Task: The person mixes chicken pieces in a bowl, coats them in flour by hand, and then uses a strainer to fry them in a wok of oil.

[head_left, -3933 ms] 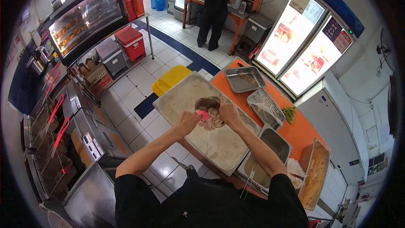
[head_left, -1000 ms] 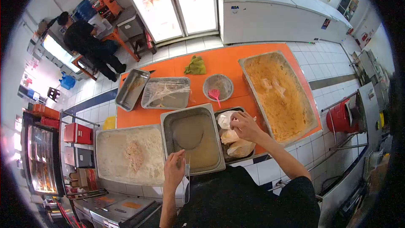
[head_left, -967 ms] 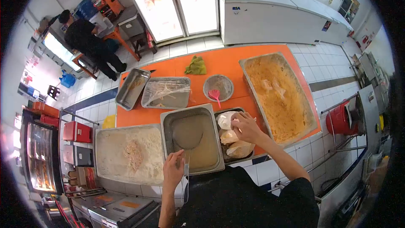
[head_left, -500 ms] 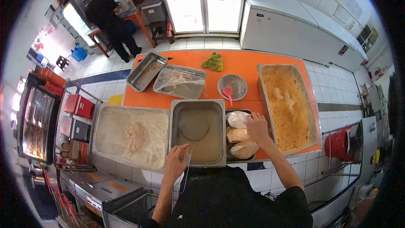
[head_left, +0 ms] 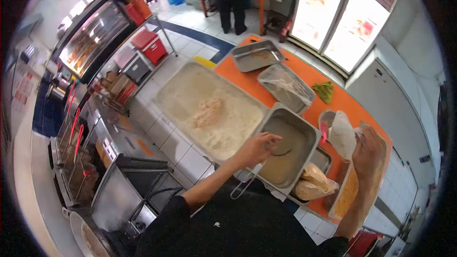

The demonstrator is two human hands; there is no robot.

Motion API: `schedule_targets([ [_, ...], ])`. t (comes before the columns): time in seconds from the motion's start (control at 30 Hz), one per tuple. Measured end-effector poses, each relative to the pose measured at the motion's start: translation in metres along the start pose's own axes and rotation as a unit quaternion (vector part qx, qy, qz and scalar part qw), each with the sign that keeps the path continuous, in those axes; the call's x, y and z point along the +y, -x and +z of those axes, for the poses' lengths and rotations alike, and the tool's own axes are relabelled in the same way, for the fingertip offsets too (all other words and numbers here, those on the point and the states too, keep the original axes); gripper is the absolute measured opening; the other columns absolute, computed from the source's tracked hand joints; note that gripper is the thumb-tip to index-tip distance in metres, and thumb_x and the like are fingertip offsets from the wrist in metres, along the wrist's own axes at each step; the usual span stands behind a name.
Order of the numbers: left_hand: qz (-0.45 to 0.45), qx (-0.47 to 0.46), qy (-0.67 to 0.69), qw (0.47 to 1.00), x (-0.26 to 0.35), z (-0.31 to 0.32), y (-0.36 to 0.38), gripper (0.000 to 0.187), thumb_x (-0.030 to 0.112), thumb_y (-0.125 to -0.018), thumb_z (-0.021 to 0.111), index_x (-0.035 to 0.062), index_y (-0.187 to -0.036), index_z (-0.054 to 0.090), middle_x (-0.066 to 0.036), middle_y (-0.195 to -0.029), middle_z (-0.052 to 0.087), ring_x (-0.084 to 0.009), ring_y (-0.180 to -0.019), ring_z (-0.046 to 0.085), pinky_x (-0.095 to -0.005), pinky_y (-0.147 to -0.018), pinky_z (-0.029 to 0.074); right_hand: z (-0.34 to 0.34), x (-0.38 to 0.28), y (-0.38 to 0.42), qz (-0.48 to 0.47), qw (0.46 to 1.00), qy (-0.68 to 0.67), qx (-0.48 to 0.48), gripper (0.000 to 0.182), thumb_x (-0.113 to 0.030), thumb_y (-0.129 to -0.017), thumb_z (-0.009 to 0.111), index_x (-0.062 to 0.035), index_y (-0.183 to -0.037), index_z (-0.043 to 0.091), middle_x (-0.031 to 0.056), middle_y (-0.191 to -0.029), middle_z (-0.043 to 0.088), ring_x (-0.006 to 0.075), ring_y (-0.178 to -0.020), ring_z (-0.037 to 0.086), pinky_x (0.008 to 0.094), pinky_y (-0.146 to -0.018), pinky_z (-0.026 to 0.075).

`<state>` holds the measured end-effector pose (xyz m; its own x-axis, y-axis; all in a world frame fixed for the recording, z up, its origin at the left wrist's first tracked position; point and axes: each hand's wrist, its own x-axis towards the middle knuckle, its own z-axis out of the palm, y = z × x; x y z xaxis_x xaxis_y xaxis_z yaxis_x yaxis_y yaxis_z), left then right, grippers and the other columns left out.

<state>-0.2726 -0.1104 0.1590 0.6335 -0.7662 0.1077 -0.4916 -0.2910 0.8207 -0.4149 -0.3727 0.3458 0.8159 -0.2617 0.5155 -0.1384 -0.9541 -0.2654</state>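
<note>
My right hand [head_left: 367, 154] grips a white plastic bag [head_left: 342, 135] of what looks like pale powder, raised above the table's right part. My left hand [head_left: 261, 147] hovers over the near-left edge of a deep metal pan [head_left: 315, 145] holding cloudy liquid, its fingers partly stretched and apparently holding nothing. A wire handle [head_left: 243, 188] sticks out over the pan's front, and a dark curved rim shows in the liquid. Tan-filled plastic bags [head_left: 314, 184] lie in a small tray [head_left: 324, 158] right of the pan. Left of it, a floury tray [head_left: 183, 80] bears a pinkish mound [head_left: 208, 113].
A crumb-filled tray [head_left: 351, 192] lies under my right forearm. Further back on the orange table [head_left: 309, 66] are two metal pans, a green cloth [head_left: 323, 91] and a bowl with a pink scoop [head_left: 323, 132]. A person [head_left: 232, 0] stands at a far table.
My right hand has lifted the white bag out of the small tray. My left hand has moved over the pan's edge. The camera view has turned left and tilted.
</note>
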Motion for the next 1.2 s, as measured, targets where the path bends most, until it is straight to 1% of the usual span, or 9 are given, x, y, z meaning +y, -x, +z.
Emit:
schedule_targets([
  [0.07, -0.051, -0.047, 0.249, 0.966, -0.012, -0.004, -0.012, 0.045, 0.026, -0.09, 0.065, 0.0109, -0.131, 0.054, -0.009, -0.115, 0.063, -0.0266, -0.107, 0.06, -0.0383, -0.092, 0.049, -0.001, -0.041, -0.015, 0.017, 1.0, -0.002, -0.023, 0.011, -0.002, -0.079, 0.058, -0.0006, -0.089, 0.062, 0.0185, -0.084, 0.059, 0.0366, -0.078, 0.06, 0.0423, -0.067, 0.047],
  [0.2, -0.072, -0.102, 0.437, 0.891, -0.06, -0.01, -0.018, 0.063, 0.036, -0.09, 0.066, 0.009, -0.141, 0.041, -0.008, -0.128, 0.056, -0.0244, -0.116, 0.055, -0.0403, -0.099, 0.045, 0.03, -0.118, -0.039, 0.044, 0.998, -0.046, -0.012, 0.012, -0.004, -0.084, 0.058, -0.0009, -0.095, 0.061, 0.0169, -0.086, 0.058, 0.0289, -0.081, 0.062, 0.0371, -0.07, 0.047],
  [0.27, -0.078, -0.11, 0.634, 0.761, -0.082, -0.023, -0.008, 0.089, 0.056, -0.085, 0.064, 0.0089, -0.15, 0.025, -0.01, -0.141, 0.046, -0.0252, -0.126, 0.048, -0.0449, -0.105, 0.04, 0.049, -0.16, -0.057, 0.136, 0.966, -0.22, -0.007, 0.013, -0.01, -0.091, 0.057, -0.0001, -0.098, 0.061, 0.0109, -0.081, 0.059, 0.02, -0.081, 0.061, 0.0327, -0.072, 0.046],
  [0.43, -0.074, -0.003, 0.819, 0.569, -0.152, -0.1, 0.052, 0.087, 0.056, -0.086, 0.062, 0.0077, -0.148, 0.026, -0.012, -0.148, 0.039, -0.0281, -0.132, 0.042, -0.0483, -0.11, 0.034, 0.18, -0.202, -0.073, 0.24, 0.878, -0.414, -0.003, 0.025, -0.026, -0.094, 0.06, -0.0023, -0.088, 0.065, -0.003, -0.073, 0.057, 0.0111, -0.067, 0.055, 0.0273, -0.061, 0.045],
  [0.5, -0.213, 0.124, 0.743, 0.623, -0.187, -0.131, 0.084, 0.079, 0.051, -0.087, 0.063, 0.0043, -0.144, 0.032, -0.013, -0.141, 0.046, -0.028, -0.126, 0.049, -0.0464, -0.105, 0.042, 0.229, -0.227, -0.073, 0.412, 0.761, -0.498, -0.058, 0.024, -0.029, -0.093, 0.061, -0.0076, -0.082, 0.066, -0.0044, -0.073, 0.056, 0.0057, -0.06, 0.049, 0.022, -0.05, 0.037],
  [0.57, -0.306, 0.205, 0.649, 0.665, -0.173, -0.182, 0.091, 0.066, 0.039, -0.087, 0.068, 0.0016, -0.135, 0.043, -0.014, -0.126, 0.057, -0.0259, -0.11, 0.06, -0.0402, -0.093, 0.052, 0.304, -0.227, -0.052, 0.426, 0.766, -0.473, -0.084, 0.022, -0.03, -0.092, 0.062, -0.01, -0.083, 0.065, -0.0062, -0.073, 0.056, 0.0021, -0.059, 0.046, 0.0194, -0.046, 0.03],
  [0.77, -0.307, 0.295, 0.42, 0.802, -0.2, -0.265, 0.099, 0.047, 0.019, -0.083, 0.07, 0.0009, -0.123, 0.055, -0.011, -0.106, 0.064, -0.0195, -0.089, 0.065, -0.0316, -0.077, 0.054, 0.463, -0.272, 0.023, 0.587, 0.517, -0.604, -0.152, 0.023, -0.019, -0.092, 0.054, -0.0021, -0.105, 0.062, 0.0053, -0.088, 0.064, 0.0174, -0.075, 0.062, 0.0317, -0.069, 0.052],
  [0.97, -0.255, 0.321, 0.332, 0.849, -0.195, -0.28, 0.07, 0.049, 0.01, -0.079, 0.074, -0.0027, -0.12, 0.051, -0.013, -0.108, 0.062, -0.0194, -0.094, 0.062, -0.0305, -0.082, 0.05, 0.49, -0.322, 0.027, 0.632, 0.323, -0.689, -0.146, 0.031, -0.019, -0.095, 0.045, -0.0018, -0.118, 0.056, 0.0139, -0.109, 0.064, 0.0269, -0.106, 0.062, 0.0416, -0.093, 0.051],
  [1.2, -0.157, 0.29, 0.196, 0.923, -0.172, -0.271, 0.04, 0.047, 0.009, -0.078, 0.073, -0.0034, -0.118, 0.051, -0.014, -0.107, 0.061, -0.0218, -0.096, 0.06, -0.0333, -0.086, 0.048, 0.51, -0.314, 0.014, 0.6, 0.304, -0.722, -0.162, 0.037, -0.018, -0.094, 0.038, 0.0009, -0.12, 0.056, 0.0147, -0.111, 0.065, 0.0272, -0.101, 0.064, 0.04, -0.093, 0.052],
])
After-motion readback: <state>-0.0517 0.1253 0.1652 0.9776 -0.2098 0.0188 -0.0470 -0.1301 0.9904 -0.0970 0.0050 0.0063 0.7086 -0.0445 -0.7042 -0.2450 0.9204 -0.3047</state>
